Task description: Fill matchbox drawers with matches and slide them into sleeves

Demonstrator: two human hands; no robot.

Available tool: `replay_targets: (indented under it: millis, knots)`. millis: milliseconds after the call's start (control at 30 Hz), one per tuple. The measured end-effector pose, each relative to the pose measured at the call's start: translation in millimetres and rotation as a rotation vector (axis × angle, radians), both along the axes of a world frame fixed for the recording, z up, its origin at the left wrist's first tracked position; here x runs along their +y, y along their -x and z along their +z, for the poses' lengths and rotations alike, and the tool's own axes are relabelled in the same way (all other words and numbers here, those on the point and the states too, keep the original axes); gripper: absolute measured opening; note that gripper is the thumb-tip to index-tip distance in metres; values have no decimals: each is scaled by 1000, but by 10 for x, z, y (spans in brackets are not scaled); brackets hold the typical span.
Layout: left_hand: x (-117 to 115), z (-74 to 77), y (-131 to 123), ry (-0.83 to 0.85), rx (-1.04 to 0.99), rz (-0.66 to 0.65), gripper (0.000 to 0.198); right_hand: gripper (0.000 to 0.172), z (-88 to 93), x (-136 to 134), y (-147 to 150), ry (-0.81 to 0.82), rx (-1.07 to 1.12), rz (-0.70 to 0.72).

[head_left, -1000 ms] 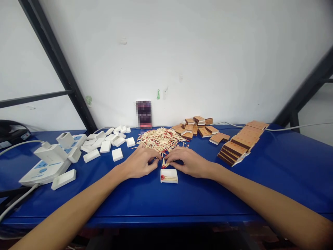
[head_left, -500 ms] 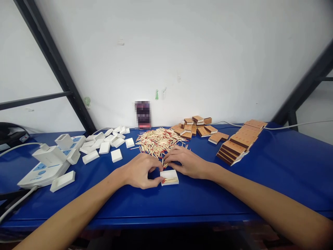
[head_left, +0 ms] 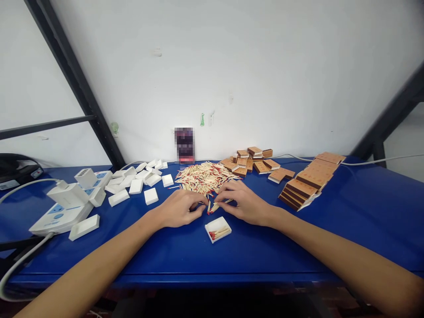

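A heap of red-tipped matches (head_left: 204, 177) lies at the middle back of the blue table (head_left: 351, 229). My left hand (head_left: 180, 208) and my right hand (head_left: 243, 203) rest at the heap's near edge, both pinching a small bundle of matches (head_left: 214, 206) between them. Just in front of the hands sits a small white open tray (head_left: 217, 229), turned at an angle, with a few matches inside.
Several empty white trays (head_left: 136, 183) lie to the left, beside white power strips and adapters (head_left: 68, 201) with cables. Brown matchbox sleeves lie in a loose pile (head_left: 254, 161) and a slanted stack (head_left: 308, 181) at the right. A wall and black metal struts stand behind.
My left hand went down to the white tray and came back up to the heap. The tray now sits turned at an angle. Both hands hold a fresh bundle of matches.
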State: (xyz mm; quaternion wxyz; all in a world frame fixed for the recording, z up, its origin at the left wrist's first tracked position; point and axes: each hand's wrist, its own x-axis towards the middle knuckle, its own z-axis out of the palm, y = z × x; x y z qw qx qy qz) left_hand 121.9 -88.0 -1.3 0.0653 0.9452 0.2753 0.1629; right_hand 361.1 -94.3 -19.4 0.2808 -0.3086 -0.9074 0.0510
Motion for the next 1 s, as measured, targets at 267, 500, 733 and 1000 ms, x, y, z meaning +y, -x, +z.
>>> replay_targets:
  millis: [267,500,733,1000]
  knots:
    - [-64,41,-37,62,-7,-61,23,12,119,-88,-27,71,41,-112]
    - [-186,54,-75,42,44,-126,43,23,152,-98,-2,396,365,-55]
    - [-217,72,-86,34,79,-171,30,22,122,-30,13,705,515,-56]
    - [-60,50,-12,11,11,-53,25,4,121,-88,-16,677,263,17]
